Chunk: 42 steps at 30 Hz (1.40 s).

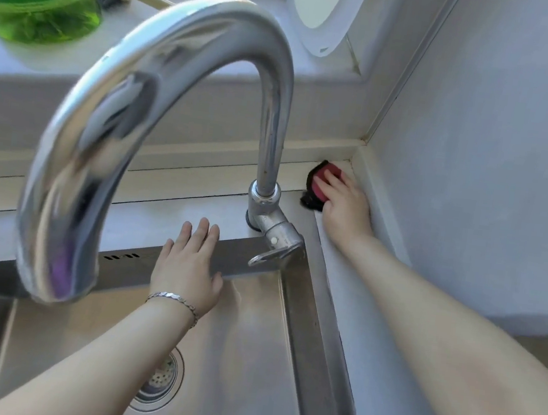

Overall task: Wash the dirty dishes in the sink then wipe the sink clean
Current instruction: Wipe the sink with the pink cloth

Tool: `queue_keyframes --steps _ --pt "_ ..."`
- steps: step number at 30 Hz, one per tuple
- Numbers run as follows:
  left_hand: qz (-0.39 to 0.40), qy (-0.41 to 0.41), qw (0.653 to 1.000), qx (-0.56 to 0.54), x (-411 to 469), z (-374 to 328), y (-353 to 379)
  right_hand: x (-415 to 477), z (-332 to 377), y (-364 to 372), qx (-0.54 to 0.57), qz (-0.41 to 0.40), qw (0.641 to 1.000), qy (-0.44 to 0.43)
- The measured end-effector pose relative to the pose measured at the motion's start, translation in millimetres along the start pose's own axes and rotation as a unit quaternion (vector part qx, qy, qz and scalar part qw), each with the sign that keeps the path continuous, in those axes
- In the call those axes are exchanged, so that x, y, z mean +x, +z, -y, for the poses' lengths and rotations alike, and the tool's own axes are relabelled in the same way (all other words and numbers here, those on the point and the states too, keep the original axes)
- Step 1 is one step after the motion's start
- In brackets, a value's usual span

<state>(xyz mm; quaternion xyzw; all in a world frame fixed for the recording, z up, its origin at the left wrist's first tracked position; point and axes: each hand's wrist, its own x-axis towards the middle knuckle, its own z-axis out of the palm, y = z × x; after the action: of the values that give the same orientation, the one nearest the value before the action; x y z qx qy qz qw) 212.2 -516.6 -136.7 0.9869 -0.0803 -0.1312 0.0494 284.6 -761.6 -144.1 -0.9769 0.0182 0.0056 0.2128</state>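
While left hand touches sink rim, right hand presses cornered sponge.

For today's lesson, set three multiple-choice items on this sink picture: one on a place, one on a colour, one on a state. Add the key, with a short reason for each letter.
1. Where is the sponge?
A. In the basin by the drain
B. In the back right corner, behind the faucet
C. On the windowsill

2. What colour is the liquid in the soap bottle?
A. Green
B. Blue
C. Orange

3. What is the left hand doing?
A. Gripping the faucet lever
B. Lying flat over the sink's back rim
C. Holding a plate

Key:
1 B, because the right hand presses it where the two walls meet.
2 A, because the bottle on the sill shows bright green.
3 B, because its fingers lie straight on the steel and hold nothing.
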Motion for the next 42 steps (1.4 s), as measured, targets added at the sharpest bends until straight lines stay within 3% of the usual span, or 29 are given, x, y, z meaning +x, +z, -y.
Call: queue_keyframes --steps 3,6,8,11,14,16,20,24,27,36,42 --pt "-0.012 0.001 1.000 0.011 -1 1 3 21 13 9 -0.015 0.005 1.000 -0.017" --pt "-0.016 0.000 1.000 0.027 -3 -1 7 -8 22 15 -0.009 0.063 0.989 -0.133" --pt "-0.012 -0.003 0.999 0.031 -3 -3 6 -46 16 12 0.000 0.079 0.985 -0.152" --pt "-0.010 0.008 0.999 0.040 -3 0 4 -94 -3 5 -0.035 0.059 0.992 -0.107" --pt "-0.001 0.010 0.999 0.051 -3 1 1 -86 -10 3 -0.062 0.027 0.997 0.036" --pt "0.017 0.003 0.999 0.047 -4 -1 -1 -72 -6 4 -0.062 0.026 0.995 0.076" --pt "0.037 0.007 0.999 0.013 -21 -10 -4 -107 -2 3 -0.071 0.062 0.995 0.012" --pt "0.072 -0.023 0.994 -0.073 -59 -19 -3 -225 -4 -7 -0.059 0.074 0.994 -0.060" --pt "0.134 -0.051 0.978 -0.151 -90 -15 2 -292 -12 -16 -0.087 0.093 0.990 -0.058" --pt "0.144 -0.112 0.971 -0.152 -171 31 21 -175 18 13 -0.065 0.020 0.992 0.102" --pt "0.144 -0.086 0.970 -0.173 -189 9 21 -294 -13 -17 -0.077 0.091 0.988 -0.099"
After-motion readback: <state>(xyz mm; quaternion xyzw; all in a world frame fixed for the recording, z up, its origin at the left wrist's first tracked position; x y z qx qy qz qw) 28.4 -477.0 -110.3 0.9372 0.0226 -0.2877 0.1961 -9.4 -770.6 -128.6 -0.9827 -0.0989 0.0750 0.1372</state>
